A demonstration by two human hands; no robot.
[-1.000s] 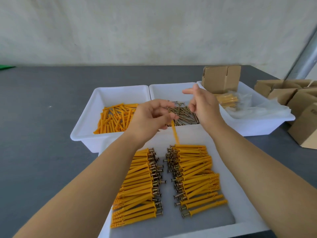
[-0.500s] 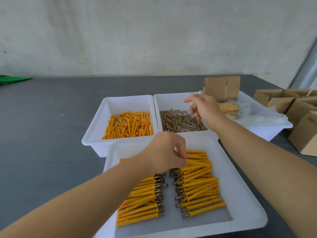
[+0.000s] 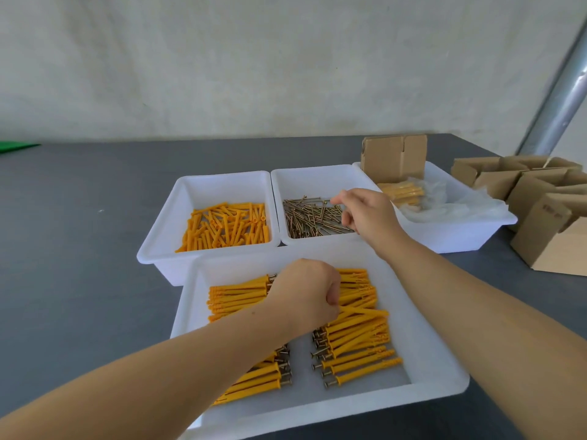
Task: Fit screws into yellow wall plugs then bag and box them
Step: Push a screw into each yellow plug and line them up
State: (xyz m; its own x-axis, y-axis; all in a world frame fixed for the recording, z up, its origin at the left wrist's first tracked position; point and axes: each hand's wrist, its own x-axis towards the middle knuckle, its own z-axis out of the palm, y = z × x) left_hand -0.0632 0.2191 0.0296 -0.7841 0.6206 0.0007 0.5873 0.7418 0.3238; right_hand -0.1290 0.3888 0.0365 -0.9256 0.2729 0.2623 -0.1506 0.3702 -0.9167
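While the left hand (image 3: 306, 289) pinches a long yellow plastic wall plug (image 3: 365, 311) with ribbed tip over the rows, right-hand fingers (image 3: 341, 198) curl loosely above thin brass-coloured screws (image 3: 313, 219).

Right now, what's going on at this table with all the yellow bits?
A person is fitting screws into yellow wall plugs. The left hand sets a finished plug on the rows in the front tray. The right hand reaches into the screw bin, fingers at the loose screws. Empty plugs wait in the bin beside it.
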